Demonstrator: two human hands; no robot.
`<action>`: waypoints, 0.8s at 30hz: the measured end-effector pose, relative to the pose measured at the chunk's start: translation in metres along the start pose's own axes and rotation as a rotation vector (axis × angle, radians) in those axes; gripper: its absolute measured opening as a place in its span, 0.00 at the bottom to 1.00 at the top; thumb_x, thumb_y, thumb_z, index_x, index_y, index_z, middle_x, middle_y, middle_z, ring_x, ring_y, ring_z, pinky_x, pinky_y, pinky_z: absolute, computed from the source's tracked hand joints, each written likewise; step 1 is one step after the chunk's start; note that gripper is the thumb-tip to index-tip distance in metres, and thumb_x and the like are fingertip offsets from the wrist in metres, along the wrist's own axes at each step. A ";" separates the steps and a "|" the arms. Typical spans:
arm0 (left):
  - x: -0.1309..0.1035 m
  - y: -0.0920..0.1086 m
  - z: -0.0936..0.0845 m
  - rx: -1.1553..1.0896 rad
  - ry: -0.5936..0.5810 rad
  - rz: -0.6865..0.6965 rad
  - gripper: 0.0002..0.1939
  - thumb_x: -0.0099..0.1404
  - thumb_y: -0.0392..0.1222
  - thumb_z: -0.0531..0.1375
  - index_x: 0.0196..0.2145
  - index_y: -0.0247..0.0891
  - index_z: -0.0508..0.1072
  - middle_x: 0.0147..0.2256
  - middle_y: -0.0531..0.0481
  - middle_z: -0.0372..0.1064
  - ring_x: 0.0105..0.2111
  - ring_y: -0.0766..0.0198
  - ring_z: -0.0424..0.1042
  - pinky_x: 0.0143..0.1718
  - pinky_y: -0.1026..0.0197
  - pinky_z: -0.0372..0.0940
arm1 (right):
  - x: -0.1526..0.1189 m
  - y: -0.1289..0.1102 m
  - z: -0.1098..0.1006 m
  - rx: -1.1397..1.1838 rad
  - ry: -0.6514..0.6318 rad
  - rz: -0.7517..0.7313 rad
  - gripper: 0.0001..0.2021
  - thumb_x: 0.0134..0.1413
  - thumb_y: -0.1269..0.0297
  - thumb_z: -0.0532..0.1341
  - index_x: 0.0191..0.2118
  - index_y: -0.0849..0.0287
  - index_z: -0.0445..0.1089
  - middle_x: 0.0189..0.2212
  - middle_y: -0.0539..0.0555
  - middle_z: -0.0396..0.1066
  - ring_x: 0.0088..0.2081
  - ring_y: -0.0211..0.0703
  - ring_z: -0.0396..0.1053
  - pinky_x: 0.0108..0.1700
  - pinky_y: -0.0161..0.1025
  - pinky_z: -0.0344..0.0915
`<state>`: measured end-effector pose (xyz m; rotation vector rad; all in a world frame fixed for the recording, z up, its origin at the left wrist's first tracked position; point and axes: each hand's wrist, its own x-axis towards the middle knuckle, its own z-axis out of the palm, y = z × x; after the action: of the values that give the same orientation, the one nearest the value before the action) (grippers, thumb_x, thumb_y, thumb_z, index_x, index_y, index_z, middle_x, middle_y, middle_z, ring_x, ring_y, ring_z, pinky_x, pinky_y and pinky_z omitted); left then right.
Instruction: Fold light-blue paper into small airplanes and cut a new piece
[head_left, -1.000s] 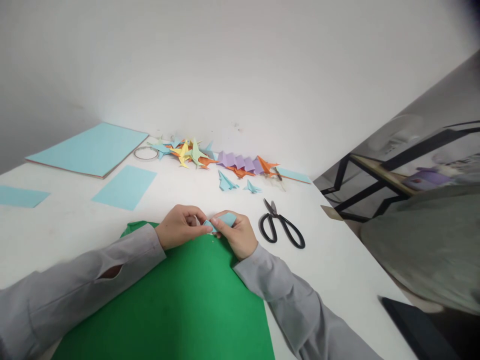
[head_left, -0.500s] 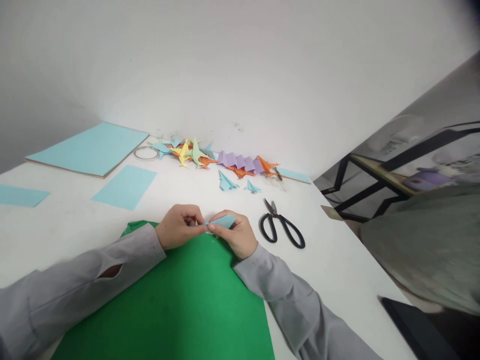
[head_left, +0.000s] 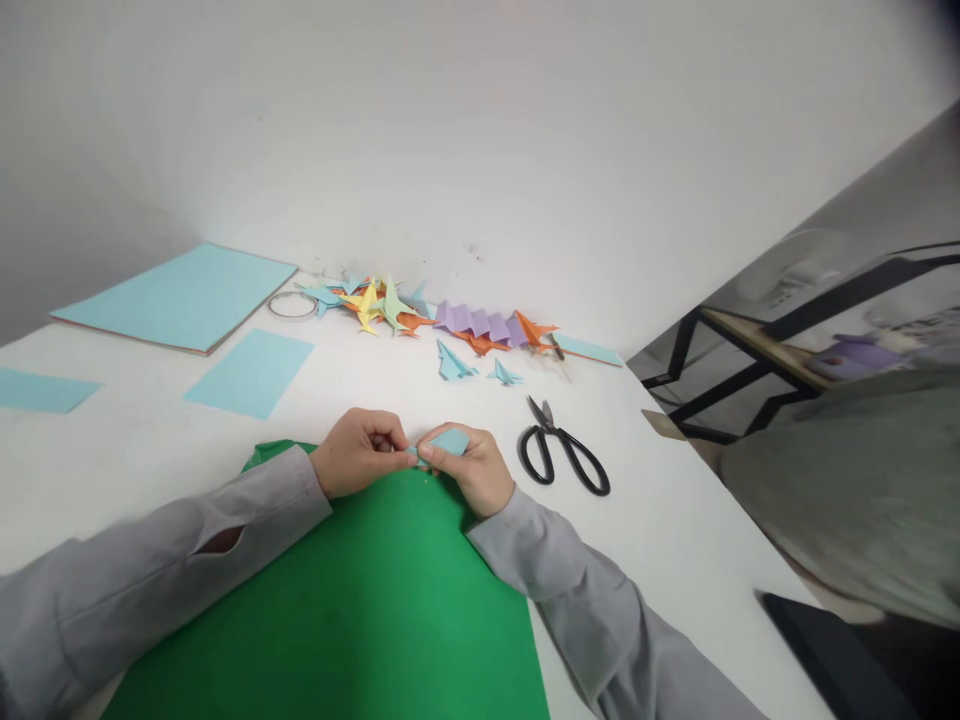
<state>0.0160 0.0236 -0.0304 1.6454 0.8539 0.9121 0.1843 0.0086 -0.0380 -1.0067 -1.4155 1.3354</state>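
Note:
A small folded piece of light blue paper (head_left: 450,441) is held between both hands above the far edge of a green sheet (head_left: 360,600). My left hand (head_left: 364,452) pinches its left end between thumb and finger. Wrapped round the wider right part, my right hand (head_left: 476,468) presses its thumb on the front. The fingertips of the two hands nearly meet and hide the middle of the paper. Black-handled scissors (head_left: 559,445) lie to the right of my right hand, blades slightly apart. Two small blue folded figures (head_left: 454,362) rest beyond the hands.
Colourful folded paper figures (head_left: 390,305) and a purple pleated strip (head_left: 480,322) line the wall. Blue sheets (head_left: 251,373) and a large blue stack (head_left: 180,297) lie at left, beside a ring (head_left: 292,305). A dark flat object (head_left: 832,650) is at the lower right.
The blue paper has shifted slightly in the fingers, and its right end now looks shorter and blunter. Both hands keep nearly the same place.

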 end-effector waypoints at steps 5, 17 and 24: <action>0.000 0.002 0.000 -0.009 -0.002 -0.020 0.08 0.46 0.39 0.62 0.18 0.32 0.67 0.17 0.55 0.58 0.18 0.72 0.55 0.19 0.67 0.50 | 0.000 0.002 0.000 0.053 0.006 0.018 0.11 0.43 0.58 0.64 0.23 0.61 0.72 0.16 0.49 0.68 0.19 0.33 0.60 0.23 0.32 0.56; 0.001 0.008 0.000 -0.064 0.004 -0.072 0.08 0.45 0.37 0.63 0.17 0.32 0.67 0.17 0.56 0.60 0.18 0.73 0.57 0.19 0.68 0.51 | -0.001 0.005 -0.002 0.067 0.075 0.014 0.24 0.53 0.47 0.51 0.24 0.62 0.73 0.12 0.49 0.63 0.17 0.35 0.60 0.22 0.33 0.54; 0.001 0.014 0.000 -0.096 0.031 -0.135 0.06 0.44 0.36 0.64 0.19 0.33 0.68 0.17 0.57 0.62 0.17 0.74 0.58 0.17 0.70 0.53 | 0.001 0.007 -0.002 0.149 0.084 0.041 0.30 0.53 0.42 0.46 0.24 0.62 0.73 0.16 0.53 0.68 0.20 0.39 0.65 0.21 0.34 0.58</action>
<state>0.0174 0.0213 -0.0168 1.4759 0.9172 0.8732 0.1854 0.0110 -0.0444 -0.9854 -1.2201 1.3907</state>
